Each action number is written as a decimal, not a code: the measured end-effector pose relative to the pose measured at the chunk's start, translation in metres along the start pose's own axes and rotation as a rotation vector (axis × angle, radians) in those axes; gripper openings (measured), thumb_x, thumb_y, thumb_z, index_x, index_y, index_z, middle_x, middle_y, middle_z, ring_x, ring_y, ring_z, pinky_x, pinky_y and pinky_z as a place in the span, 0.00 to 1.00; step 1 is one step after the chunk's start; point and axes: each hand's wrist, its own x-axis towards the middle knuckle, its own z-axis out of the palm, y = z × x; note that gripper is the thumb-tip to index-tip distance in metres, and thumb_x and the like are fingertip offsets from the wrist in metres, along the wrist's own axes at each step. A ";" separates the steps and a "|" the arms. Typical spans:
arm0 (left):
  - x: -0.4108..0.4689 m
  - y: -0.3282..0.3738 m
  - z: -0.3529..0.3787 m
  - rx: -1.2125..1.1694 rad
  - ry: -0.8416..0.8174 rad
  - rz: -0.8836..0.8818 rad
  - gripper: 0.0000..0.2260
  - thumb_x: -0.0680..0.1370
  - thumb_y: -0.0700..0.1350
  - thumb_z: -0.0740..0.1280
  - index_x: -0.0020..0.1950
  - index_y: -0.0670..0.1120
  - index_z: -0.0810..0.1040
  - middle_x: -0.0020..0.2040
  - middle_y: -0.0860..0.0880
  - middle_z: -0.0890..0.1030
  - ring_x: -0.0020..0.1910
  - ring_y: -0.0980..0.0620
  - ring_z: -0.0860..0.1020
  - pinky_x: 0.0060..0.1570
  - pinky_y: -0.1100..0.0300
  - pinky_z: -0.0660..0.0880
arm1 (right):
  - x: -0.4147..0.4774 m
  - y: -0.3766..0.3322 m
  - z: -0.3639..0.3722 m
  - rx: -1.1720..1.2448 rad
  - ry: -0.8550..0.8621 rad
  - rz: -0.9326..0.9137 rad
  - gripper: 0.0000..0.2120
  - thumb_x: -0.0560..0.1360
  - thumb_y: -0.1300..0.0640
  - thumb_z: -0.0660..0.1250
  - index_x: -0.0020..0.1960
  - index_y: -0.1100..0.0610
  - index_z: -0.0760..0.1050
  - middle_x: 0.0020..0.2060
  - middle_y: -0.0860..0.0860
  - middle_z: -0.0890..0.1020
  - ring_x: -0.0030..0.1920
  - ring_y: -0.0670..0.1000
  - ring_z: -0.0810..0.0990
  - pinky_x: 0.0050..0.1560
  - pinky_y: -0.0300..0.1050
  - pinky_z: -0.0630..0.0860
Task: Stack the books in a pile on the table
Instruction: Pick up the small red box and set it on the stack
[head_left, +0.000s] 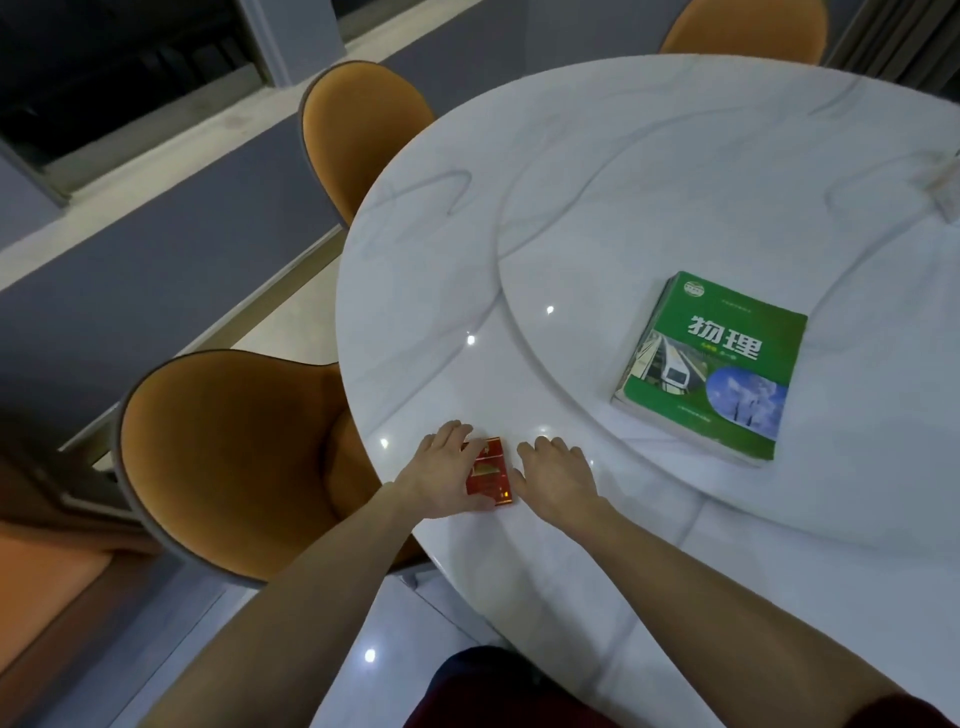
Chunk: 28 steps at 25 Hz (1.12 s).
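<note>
Red and glossy, the small book (488, 475) is lying at the table's (571, 571) near-left edge. Left hand (441, 467) is curling round its left side, right hand (558, 470) lying flat alongside, holding nothing. Looking light, thin, probably slippery: pinch the long edges.

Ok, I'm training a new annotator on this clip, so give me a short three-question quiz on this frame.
1. True or false: the green book lies on the raised turntable in the middle of the table.
2. Which of the hands grips the small red book? A) left B) right C) neither
3. Fill in: the chairs beside the table have ___ shells.

Key
1. True.
2. A: the left hand grips it, and the right hand lies flat beside it.
3. Orange.
</note>
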 end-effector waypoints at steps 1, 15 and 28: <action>-0.003 -0.001 0.005 -0.011 0.011 0.006 0.41 0.70 0.66 0.66 0.76 0.47 0.59 0.76 0.44 0.60 0.77 0.43 0.54 0.74 0.46 0.56 | -0.002 -0.003 0.005 0.012 0.005 0.007 0.18 0.80 0.50 0.52 0.61 0.60 0.71 0.58 0.57 0.77 0.60 0.58 0.74 0.58 0.52 0.70; 0.015 0.026 -0.017 -0.153 0.190 0.129 0.35 0.71 0.55 0.70 0.74 0.44 0.62 0.73 0.43 0.64 0.71 0.44 0.63 0.69 0.54 0.64 | -0.006 0.008 -0.005 0.738 0.118 0.337 0.13 0.76 0.58 0.65 0.58 0.62 0.77 0.48 0.58 0.82 0.45 0.55 0.78 0.44 0.40 0.68; 0.116 0.185 -0.092 -0.121 0.243 0.502 0.37 0.71 0.56 0.71 0.75 0.46 0.59 0.74 0.45 0.61 0.72 0.46 0.61 0.72 0.52 0.65 | -0.069 0.145 -0.098 0.846 0.546 0.650 0.14 0.77 0.60 0.66 0.60 0.63 0.77 0.52 0.60 0.84 0.52 0.58 0.82 0.53 0.42 0.75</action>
